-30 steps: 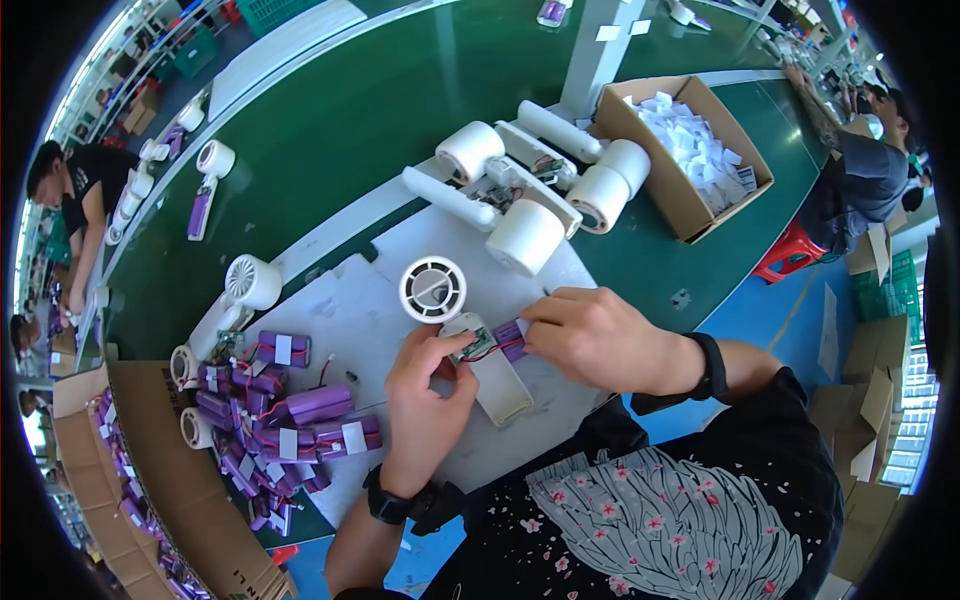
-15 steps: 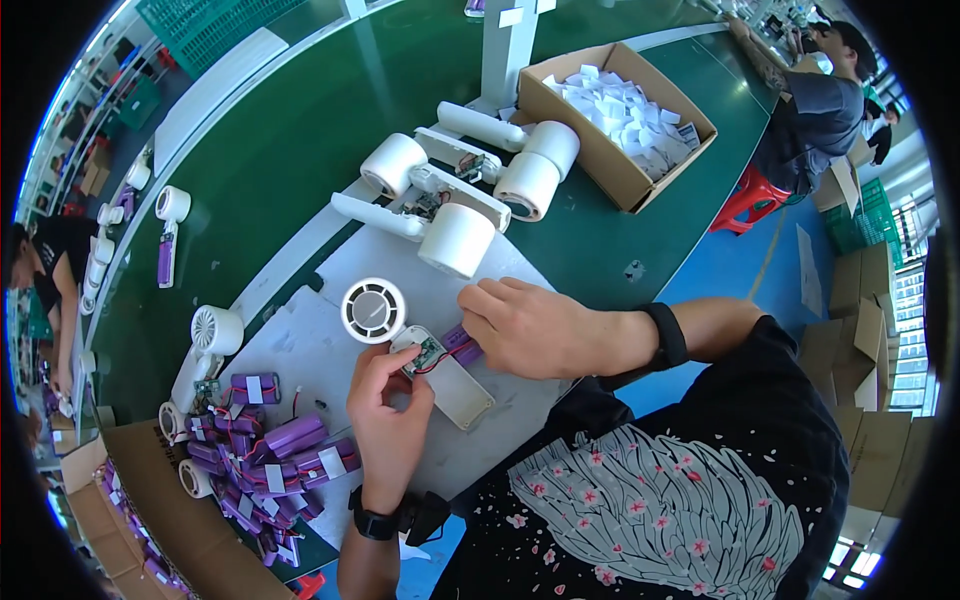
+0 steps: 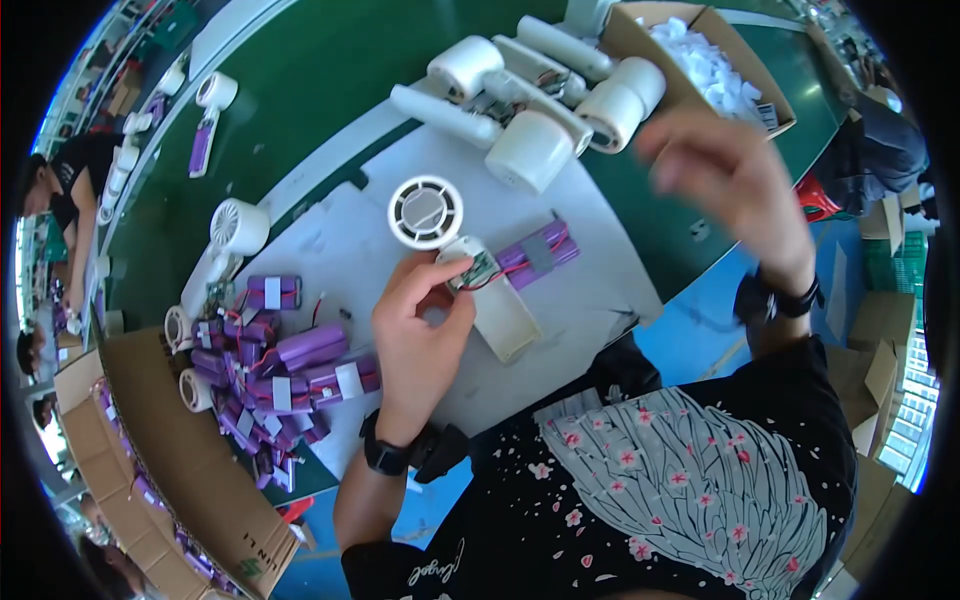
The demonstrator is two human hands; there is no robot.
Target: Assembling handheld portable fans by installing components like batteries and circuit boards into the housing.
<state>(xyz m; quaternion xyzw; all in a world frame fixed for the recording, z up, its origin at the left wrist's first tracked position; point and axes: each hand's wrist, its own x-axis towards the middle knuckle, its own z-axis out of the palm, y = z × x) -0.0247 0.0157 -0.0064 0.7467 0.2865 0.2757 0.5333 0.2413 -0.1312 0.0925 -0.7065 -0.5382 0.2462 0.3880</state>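
Note:
A white handheld fan (image 3: pixel 508 325) lies on the grey work mat with its round head pointing away from me and its handle casing uncovered. My left hand (image 3: pixel 425 330) pinches it near the neck, thumb and forefinger at a green circuit board (image 3: pixel 480 268). Red and dark wires run from the board to a purple battery pack (image 3: pixel 540 253), which rests beside the handle with a grey strip around it. My right hand (image 3: pixel 730 185) is raised off the mat, close to a cardboard box (image 3: pixel 645 40) of white paper pieces (image 3: pixel 705 65). Motion smears its fingers.
A heap of purple battery packs (image 3: pixel 310 345) lies left of my left hand, beside a large open carton (image 3: pixel 190 470). Several white fan units (image 3: pixel 530 150) stand at the mat's far edge. Another fan (image 3: pixel 240 228) sits at the far left. People work at both sides.
My right hand has left the battery pack and swung right and away toward the paper box. The pack now lies uncovered on the mat. My left hand keeps its hold; the whole view has shifted.

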